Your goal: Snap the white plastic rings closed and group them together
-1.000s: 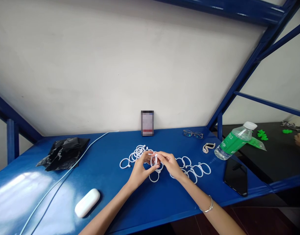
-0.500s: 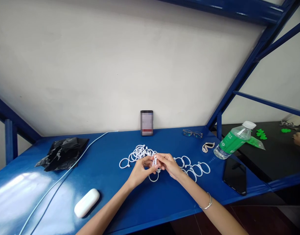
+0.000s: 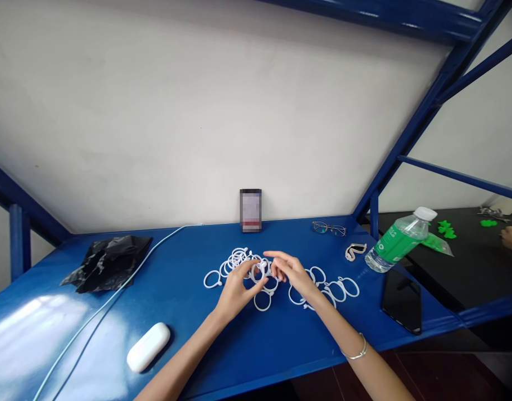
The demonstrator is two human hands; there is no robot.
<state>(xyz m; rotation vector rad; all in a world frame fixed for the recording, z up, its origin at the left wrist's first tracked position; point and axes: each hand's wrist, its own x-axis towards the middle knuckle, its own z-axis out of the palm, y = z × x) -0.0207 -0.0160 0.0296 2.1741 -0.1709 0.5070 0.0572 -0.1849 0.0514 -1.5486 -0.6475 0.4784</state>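
1. Right hand (image 3: 295, 275), one: forefinger stretched out, other fingers loosely bent, nothing seen in its grasp; half a second ago its fingertips pinched the ring, now they stand just beside it
2. Left hand (image 3: 234, 289), one: thumb and fingers curved around the ring, apparently gripping it; exact contact too small to tell
3. White ring (image 3: 263, 267), one, the piece being worked: raised above the middle of the blue table (image 3: 222, 351), between the two hands; it now shows its round face, where it looked edge-on before
4. Meaning of the change, by judgement: the left hand alone bears the ring, and the right is free
5. Ring pile (image 3: 240, 256), several, overlapping: just beyond the left hand, unchanged
6. Ring cluster (image 3: 342, 289), several: beside the right forearm, lying flat
7. Single ring (image 3: 262, 309), one: on the table nearest the wearer, below the held ring
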